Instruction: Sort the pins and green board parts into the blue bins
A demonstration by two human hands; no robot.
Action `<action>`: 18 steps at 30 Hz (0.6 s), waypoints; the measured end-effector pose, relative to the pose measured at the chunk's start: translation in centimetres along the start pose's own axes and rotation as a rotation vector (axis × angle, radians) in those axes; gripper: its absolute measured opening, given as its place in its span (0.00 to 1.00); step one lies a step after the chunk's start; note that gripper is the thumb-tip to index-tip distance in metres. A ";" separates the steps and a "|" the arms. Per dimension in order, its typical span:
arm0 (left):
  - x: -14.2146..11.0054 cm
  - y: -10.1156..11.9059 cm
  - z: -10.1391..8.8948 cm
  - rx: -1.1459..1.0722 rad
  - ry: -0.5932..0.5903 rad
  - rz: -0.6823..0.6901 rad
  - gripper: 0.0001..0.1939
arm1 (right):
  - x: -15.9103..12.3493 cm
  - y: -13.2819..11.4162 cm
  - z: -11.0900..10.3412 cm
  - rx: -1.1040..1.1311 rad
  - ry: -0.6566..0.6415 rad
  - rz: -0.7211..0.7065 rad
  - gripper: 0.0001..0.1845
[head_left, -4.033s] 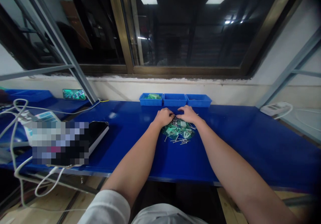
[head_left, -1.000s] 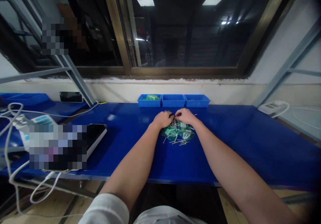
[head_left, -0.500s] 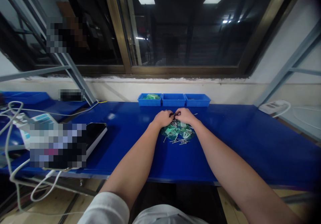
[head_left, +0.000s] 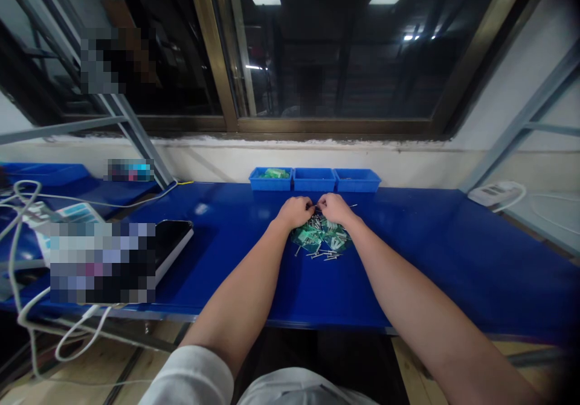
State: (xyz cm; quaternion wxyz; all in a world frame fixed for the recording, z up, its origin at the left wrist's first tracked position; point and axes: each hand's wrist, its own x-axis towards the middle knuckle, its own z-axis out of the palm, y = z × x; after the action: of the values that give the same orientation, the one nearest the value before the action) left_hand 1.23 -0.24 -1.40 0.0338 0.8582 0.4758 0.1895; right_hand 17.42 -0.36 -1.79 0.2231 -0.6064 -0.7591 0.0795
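Note:
Over the far side of a small heap, my left hand [head_left: 295, 211] and my right hand [head_left: 334, 208] are close together, fingertips almost meeting. The fingers of both are curled in and closed. Something small and dark may be between them, too small to name. Green clear plastic packets [head_left: 310, 236] make up much of the heap, just below the hands. Loose silvery screws [head_left: 327, 254] lie among the packets and along the near edge. One more thin metal piece [head_left: 353, 205] pokes out beyond my right hand.
Three blue bins stand in a row against the wall; the left bin [head_left: 257, 185] holds green packets. The middle bin [head_left: 314, 184] and right bin [head_left: 357, 185] are beside it. A phone-like device [head_left: 174, 236] with white cables lies left on the blue table [head_left: 326, 296]. Power strip [head_left: 493, 193] at right.
My hands stay at the same spot over the heap, with only a slight shift of the fingers. The heap looks unchanged.

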 end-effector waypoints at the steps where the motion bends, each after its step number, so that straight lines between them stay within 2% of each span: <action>1: 0.0 0.0 0.0 -0.007 0.036 -0.003 0.13 | 0.0 -0.1 -0.2 0.000 0.015 -0.001 0.10; 5: 0.0 0.2 -0.2 -0.091 0.151 -0.004 0.15 | 0.0 -0.3 -0.6 0.056 0.102 -0.029 0.12; 8: 0.0 0.4 -0.6 -0.140 0.161 0.024 0.11 | 0.0 -0.5 -0.7 0.100 0.112 -0.046 0.15; 11: -0.1 0.7 -1.0 -0.154 0.176 0.011 0.13 | 0.1 -0.5 -0.7 0.111 0.101 -0.041 0.19; 18: -0.2 1.0 -1.3 -0.238 0.208 -0.045 0.12 | 0.2 -0.4 -1.0 0.231 0.160 0.050 0.22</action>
State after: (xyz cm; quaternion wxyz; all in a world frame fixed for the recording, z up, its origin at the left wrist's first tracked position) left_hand 1.48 -1.13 0.03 0.0904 0.8130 0.4701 0.3315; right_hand 17.45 -0.46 -0.74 0.3492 -0.5996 -0.7095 0.1234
